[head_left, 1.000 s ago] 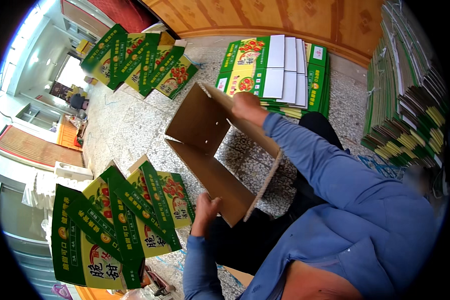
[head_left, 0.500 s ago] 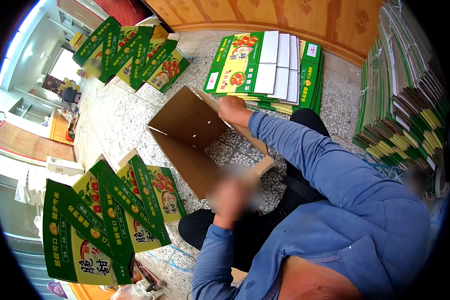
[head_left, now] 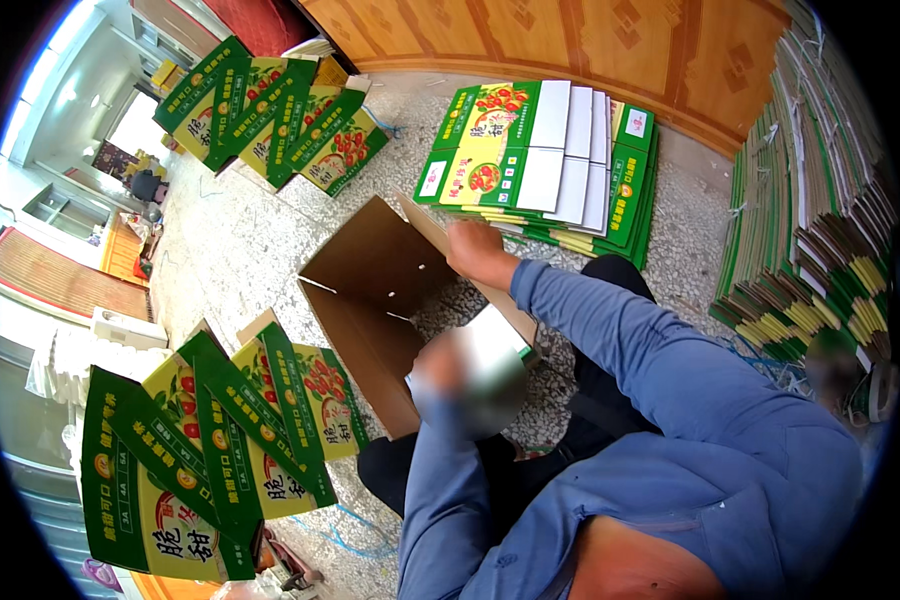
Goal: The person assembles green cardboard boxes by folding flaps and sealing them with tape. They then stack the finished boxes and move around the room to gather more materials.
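Note:
An open cardboard box (head_left: 355,255), brown inside, stands on the speckled floor in front of my folded legs. My right hand (head_left: 478,252) is closed over the top edge of its right wall. At the near side, my left hand (head_left: 440,365) is next to a white panel (head_left: 492,338) with a green edge that lies across the box's near end. A blurred patch covers part of that hand and the panel, so its fingers are hidden. Floor shows through the bottom of the box.
Folded green and yellow cartons (head_left: 490,150) lie stacked beyond my right hand. A tall stack of flattened cartons (head_left: 810,200) rises at the right. Overlapping set-up cartons stand at the near left (head_left: 220,430) and far left (head_left: 270,120). Blue strapping (head_left: 355,535) lies on the floor.
My left hand has moved slightly up and left. The white panel with the green edge now shows at the box's near end, where a brown flap showed before. My right hand keeps its hold.

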A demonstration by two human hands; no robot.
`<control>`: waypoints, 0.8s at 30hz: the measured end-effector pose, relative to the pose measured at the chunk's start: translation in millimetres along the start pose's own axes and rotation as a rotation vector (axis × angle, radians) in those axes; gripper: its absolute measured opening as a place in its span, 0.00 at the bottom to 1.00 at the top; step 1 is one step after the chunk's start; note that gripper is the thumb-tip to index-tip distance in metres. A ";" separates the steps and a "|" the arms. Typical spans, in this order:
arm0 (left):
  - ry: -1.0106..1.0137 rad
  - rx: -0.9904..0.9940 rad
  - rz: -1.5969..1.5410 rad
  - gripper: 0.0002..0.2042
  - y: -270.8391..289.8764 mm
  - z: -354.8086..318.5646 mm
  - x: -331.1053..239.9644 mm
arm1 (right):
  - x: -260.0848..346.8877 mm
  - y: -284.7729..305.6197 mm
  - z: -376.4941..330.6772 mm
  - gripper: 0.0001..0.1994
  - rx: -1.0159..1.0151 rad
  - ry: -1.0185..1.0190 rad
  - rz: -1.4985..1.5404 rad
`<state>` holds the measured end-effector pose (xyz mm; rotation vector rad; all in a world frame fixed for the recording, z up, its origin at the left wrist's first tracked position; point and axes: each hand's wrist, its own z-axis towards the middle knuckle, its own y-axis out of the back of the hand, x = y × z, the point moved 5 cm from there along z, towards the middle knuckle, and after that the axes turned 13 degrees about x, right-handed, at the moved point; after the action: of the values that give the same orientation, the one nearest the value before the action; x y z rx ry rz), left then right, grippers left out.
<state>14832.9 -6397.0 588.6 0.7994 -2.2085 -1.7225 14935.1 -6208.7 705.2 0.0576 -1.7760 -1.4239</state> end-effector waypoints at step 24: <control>-0.229 0.428 -0.054 0.20 37.5 165.4 58.3 | 61.7 -88.1 2.5 0.31 0.133 0.026 0.162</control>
<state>14692.9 -6286.6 568.6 0.7854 -2.7916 -1.4405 14854.5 -6269.3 667.6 0.0024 -1.8091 -1.1847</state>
